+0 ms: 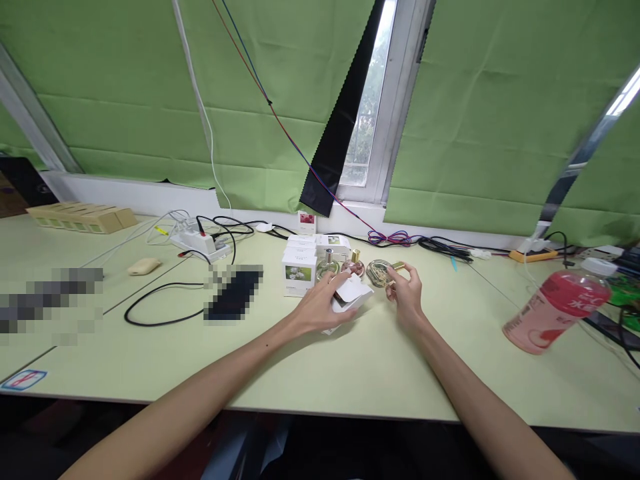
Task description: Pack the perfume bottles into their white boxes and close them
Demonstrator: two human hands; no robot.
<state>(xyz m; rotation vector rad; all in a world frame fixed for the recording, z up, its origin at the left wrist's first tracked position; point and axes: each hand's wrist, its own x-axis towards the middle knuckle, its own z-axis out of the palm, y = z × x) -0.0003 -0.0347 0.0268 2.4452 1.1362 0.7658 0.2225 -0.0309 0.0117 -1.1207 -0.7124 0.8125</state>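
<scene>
My left hand (320, 305) is closed around a small white carton (351, 293) whose end flaps stand open toward the right. Just right of it, my right hand (406, 293) grips a round, flat glass perfume bottle (379, 274) by its gold cap, with the bottle tilted on its side. Behind the carton stand two more perfume bottles, one with a silver cap (329, 256) and one pinkish with a gold cap (355, 256); my left hand and the carton partly hide them. Several white perfume boxes (299, 275) with flower pictures stand left of these bottles.
A pink drink bottle (557, 307) stands at the right. Toward the left lie a dark, pixelated phone-like slab (234, 293), a cream case (144, 267) and a power strip (200, 244) with cables. Yellowish boxes (83, 217) sit far left. Coiled cables (443, 248) run along the wall.
</scene>
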